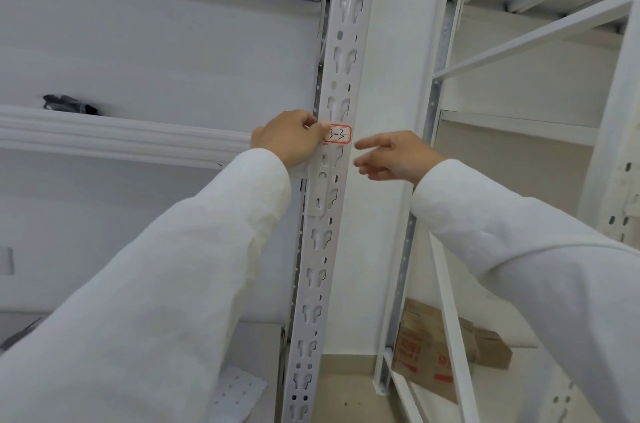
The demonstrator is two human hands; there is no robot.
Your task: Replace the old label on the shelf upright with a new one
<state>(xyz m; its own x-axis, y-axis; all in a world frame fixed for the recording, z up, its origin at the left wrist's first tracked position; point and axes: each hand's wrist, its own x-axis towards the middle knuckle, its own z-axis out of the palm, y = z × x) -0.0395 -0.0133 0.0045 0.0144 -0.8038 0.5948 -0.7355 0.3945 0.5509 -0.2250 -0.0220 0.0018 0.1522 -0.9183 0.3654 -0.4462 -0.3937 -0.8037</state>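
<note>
A white slotted shelf upright (pixel 341 51) runs from top to bottom through the middle of the view. On it, at hand height, sits a small white label (pixel 340 135) with a red border and handwritten "3-3". My left hand (pixel 289 138) rests against the upright, and its fingertips press on the label's left edge. My right hand (pixel 391 155) hovers just right of the label with its fingers spread, holding nothing and not touching the label.
A white shelf beam (pixel 121 138) runs left from the upright, with a dark object (pixel 69 104) lying on it. A second white rack (pixel 446 69) stands to the right. Brown cardboard boxes (pixel 436 350) sit on its low shelf. A perforated white sheet (pixel 239 391) lies at the bottom left.
</note>
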